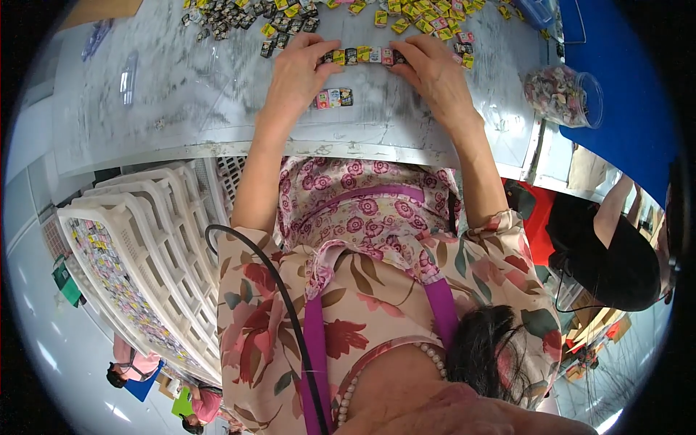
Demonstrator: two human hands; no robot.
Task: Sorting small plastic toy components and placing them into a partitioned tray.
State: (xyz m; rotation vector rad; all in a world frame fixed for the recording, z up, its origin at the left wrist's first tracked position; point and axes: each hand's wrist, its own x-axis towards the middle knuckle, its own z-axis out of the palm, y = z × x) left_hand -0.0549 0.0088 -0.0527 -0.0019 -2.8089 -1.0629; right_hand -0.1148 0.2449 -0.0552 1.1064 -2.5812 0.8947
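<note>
My left hand (298,72) and my right hand (439,76) reach over the grey-streaked white worktop (196,109). Between them runs a straight row of small packet-shaped pieces (363,55) in yellow, black, white and pink. The fingers and thumb of each hand close on one end of this row. Whether the row is lifted or rests on the surface, I cannot tell. Just nearer to me, beside my left wrist, lies a shorter row of pieces (333,98), pink, white and dark.
Loose dark pieces (232,18) and yellow pieces (420,13) are heaped along the far side. A clear plastic jar of mixed bits (557,96) lies at the right, next to a blue surface (616,94). Stacked white crates (156,239) stand at the left. Other people are nearby.
</note>
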